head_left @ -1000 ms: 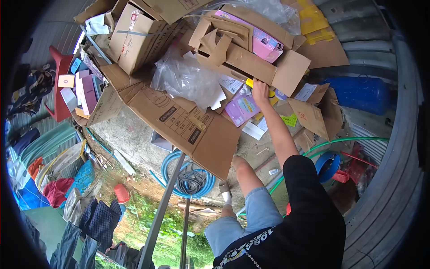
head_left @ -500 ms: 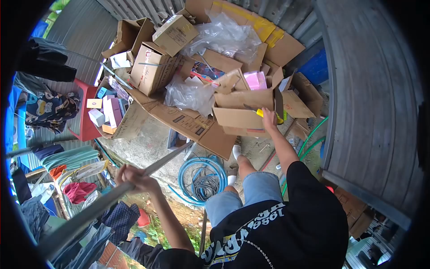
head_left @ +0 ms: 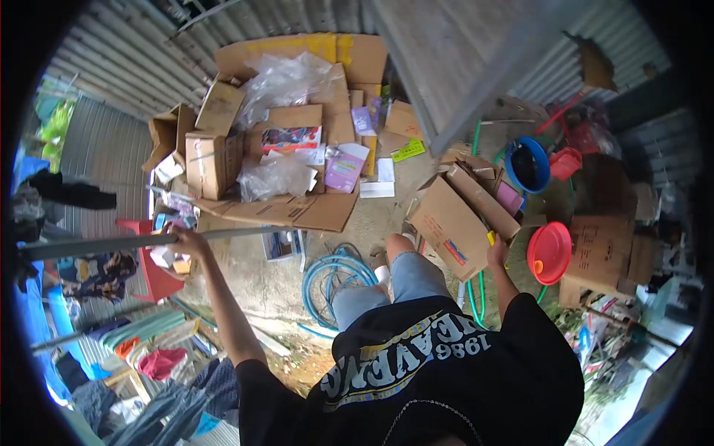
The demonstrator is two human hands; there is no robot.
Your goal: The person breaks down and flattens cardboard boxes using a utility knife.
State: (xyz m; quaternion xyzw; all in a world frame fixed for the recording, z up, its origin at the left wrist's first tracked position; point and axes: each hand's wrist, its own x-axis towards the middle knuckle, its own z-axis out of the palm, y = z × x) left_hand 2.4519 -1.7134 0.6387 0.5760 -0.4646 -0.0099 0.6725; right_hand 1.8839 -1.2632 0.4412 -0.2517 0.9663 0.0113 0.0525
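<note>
My left hand (head_left: 186, 239) is closed around a long grey metal pole (head_left: 97, 245) that runs level across the left of the view. My right hand (head_left: 497, 254) grips the edge of an open brown cardboard box (head_left: 450, 223), together with a small yellow item (head_left: 491, 238) that I cannot identify. The box hangs tilted just right of my bent knee (head_left: 405, 260), with a pink packet (head_left: 509, 198) at its far end.
A heap of cardboard boxes (head_left: 212, 149) and clear plastic bags (head_left: 279, 175) lies ahead against corrugated metal walls. A blue hose coil (head_left: 338, 273) lies by my feet. A red basin (head_left: 550, 253), a blue bucket (head_left: 528, 165) and a red chair (head_left: 152, 271) stand nearby.
My right hand has pulled the cardboard box off the heap, down and to the right beside my leg. The left hand still holds the pole, which now runs level.
</note>
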